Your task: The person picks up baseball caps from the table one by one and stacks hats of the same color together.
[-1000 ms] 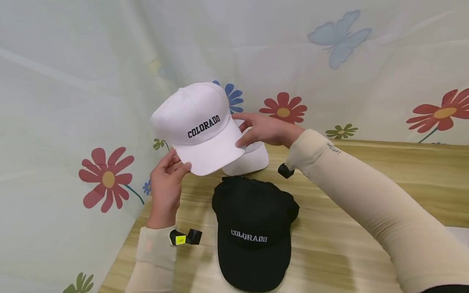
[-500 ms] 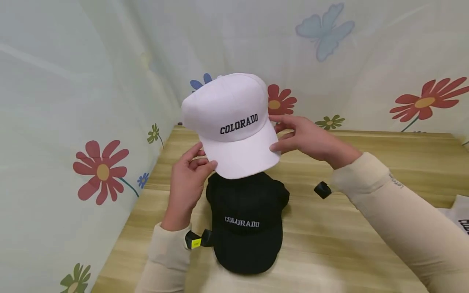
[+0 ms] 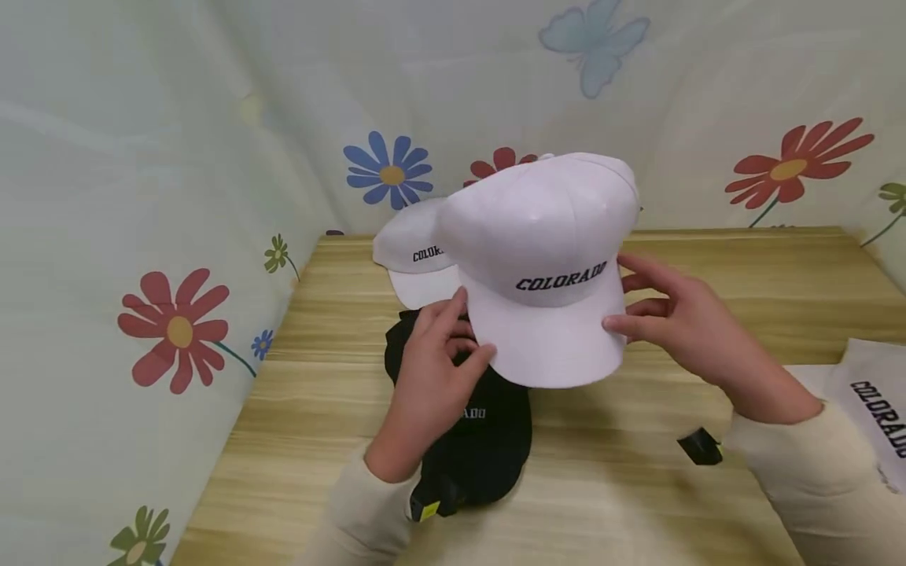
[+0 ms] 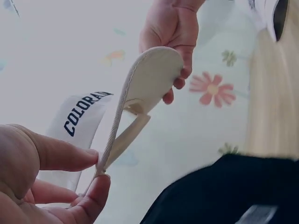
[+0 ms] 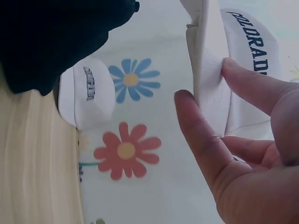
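Observation:
A white baseball cap (image 3: 545,228) with black COLORADO lettering is held up above the wooden table, its brim toward me. My left hand (image 3: 439,377) pinches the brim's left edge between thumb and fingers, as the left wrist view also shows on the white cap (image 4: 140,93). On the other side my right hand (image 3: 686,330) pinches the brim's right edge, thumb on top. Below and left lies a black cap (image 3: 481,456), partly covered by the left hand and the raised cap. Behind it a second white cap (image 3: 414,251) rests on the table, partly hidden by the held cap.
At the right edge of the table (image 3: 297,377) lies another white item with COLORADO lettering (image 3: 871,393), partly behind the right forearm. A flowered curtain (image 3: 212,157) hangs along the left and back edges.
Both hands have carried the white cap rightward and nearer, from over the back white cap and past the black cap. The view has turned right, showing more of the lettered item there.

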`<state>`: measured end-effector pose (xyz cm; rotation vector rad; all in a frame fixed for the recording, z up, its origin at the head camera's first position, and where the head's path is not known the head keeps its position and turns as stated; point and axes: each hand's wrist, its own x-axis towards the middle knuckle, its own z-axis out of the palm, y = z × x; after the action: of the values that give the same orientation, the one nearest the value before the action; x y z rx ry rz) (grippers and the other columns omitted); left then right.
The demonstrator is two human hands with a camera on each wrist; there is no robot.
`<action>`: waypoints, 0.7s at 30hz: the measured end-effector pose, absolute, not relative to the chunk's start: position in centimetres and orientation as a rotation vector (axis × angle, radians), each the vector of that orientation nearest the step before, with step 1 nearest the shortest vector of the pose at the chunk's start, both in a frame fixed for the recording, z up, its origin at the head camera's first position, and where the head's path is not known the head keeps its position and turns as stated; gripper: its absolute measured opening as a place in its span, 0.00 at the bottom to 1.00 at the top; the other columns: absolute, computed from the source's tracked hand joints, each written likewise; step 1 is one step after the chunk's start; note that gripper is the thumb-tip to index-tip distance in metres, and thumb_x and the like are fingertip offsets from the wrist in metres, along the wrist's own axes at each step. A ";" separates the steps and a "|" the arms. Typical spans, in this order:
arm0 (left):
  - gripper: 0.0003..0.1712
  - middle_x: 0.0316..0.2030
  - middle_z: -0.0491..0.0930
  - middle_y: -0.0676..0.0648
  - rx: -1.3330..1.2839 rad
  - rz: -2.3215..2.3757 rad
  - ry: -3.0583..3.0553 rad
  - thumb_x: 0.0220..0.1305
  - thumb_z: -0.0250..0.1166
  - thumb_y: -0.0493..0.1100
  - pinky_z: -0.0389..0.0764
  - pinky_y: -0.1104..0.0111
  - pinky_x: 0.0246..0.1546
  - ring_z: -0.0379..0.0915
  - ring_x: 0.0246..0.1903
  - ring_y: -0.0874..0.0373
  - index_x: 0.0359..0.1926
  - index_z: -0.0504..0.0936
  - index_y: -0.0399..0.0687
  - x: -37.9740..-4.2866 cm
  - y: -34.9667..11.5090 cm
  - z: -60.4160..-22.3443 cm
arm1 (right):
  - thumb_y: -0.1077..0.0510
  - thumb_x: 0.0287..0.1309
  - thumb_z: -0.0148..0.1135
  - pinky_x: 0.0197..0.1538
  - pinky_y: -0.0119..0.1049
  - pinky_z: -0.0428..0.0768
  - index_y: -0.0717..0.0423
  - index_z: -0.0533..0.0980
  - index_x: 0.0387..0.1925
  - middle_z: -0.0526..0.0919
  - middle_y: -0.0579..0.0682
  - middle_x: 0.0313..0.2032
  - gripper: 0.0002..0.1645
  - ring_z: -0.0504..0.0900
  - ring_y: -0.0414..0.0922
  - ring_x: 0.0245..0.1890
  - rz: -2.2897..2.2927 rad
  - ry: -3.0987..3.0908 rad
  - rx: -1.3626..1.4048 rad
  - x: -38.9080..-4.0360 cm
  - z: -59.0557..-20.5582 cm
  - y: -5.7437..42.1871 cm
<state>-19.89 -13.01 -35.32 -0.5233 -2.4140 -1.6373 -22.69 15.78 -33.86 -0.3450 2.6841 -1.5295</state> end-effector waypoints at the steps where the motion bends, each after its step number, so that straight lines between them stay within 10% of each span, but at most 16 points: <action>1: 0.42 0.60 0.64 0.38 -0.541 -1.645 -2.426 0.59 0.67 0.30 0.81 0.70 0.46 0.76 0.47 0.53 0.72 0.59 0.39 -19.7 -12.7 -35.5 | 0.53 0.56 0.69 0.39 0.33 0.84 0.39 0.57 0.73 0.71 0.52 0.57 0.47 0.84 0.34 0.41 -1.520 2.696 -0.346 -22.1 -34.1 16.2; 11: 0.40 0.60 0.65 0.41 -0.660 -1.531 -2.696 0.61 0.66 0.35 0.81 0.74 0.44 0.78 0.42 0.62 0.71 0.60 0.40 -18.2 -8.9 -38.0 | 0.52 0.53 0.72 0.32 0.27 0.81 0.51 0.56 0.74 0.72 0.60 0.56 0.51 0.79 0.21 0.36 -1.333 2.904 -0.122 -16.3 -37.5 20.3; 21: 0.34 0.61 0.65 0.41 -0.779 -1.228 -2.920 0.65 0.63 0.39 0.75 0.82 0.40 0.74 0.38 0.68 0.70 0.63 0.41 -17.7 -6.0 -40.6 | 0.49 0.54 0.70 0.32 0.26 0.78 0.50 0.54 0.74 0.73 0.41 0.51 0.51 0.82 0.24 0.34 -1.301 2.864 0.045 -13.7 -41.9 22.8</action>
<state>-17.73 -6.00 -40.63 -0.7792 -2.9197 -1.2282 -13.74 22.84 -41.86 0.0447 2.8639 -1.3012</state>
